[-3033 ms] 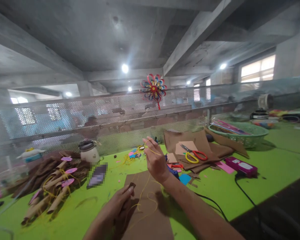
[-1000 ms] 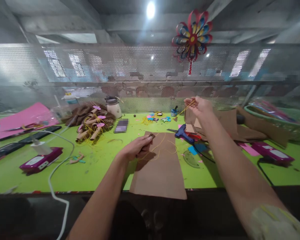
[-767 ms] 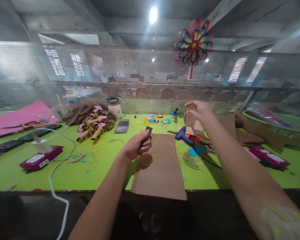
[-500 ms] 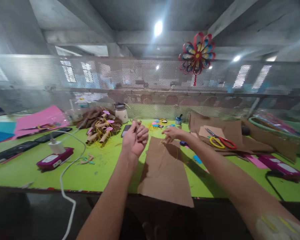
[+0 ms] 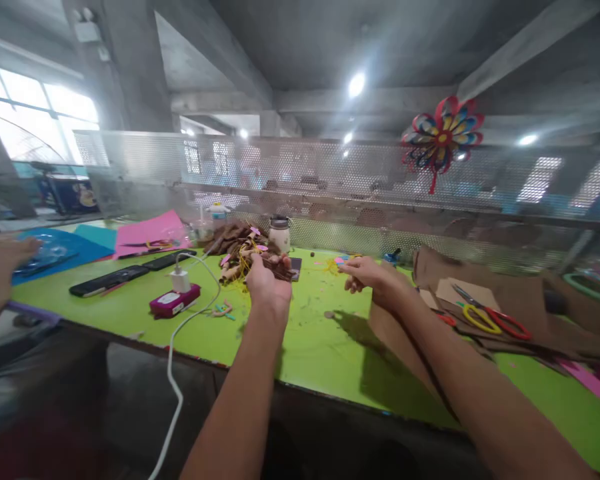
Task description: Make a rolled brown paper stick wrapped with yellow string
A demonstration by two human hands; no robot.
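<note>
My left hand (image 5: 270, 290) is raised over the table, palm turned up, thumb and fingers apart. Brown twisted material shows between them, seemingly from the pile behind; I cannot make out anything held. My right hand (image 5: 365, 275) is above the table, its forefinger and thumb together and the other fingers curled. Anything between these fingertips is too small to make out. Under my right wrist and forearm a brown paper sheet (image 5: 400, 340) slants up from the table, partly hidden. Fine yellow threads (image 5: 331, 267) show beyond the right fingertips.
A pile of brown twisted paper (image 5: 235, 237) with pink tags stands before a jar (image 5: 279, 235). Scissors (image 5: 490, 317) lie on brown paper at right. A white cable (image 5: 173, 373) hangs over the front edge. Another person's hand (image 5: 3, 263) is at far left.
The view has swung left. My left hand has gone from curled fingers to an opened palm. The brown sheet, earlier flat between my arms, now lies tilted beneath my right forearm.
</note>
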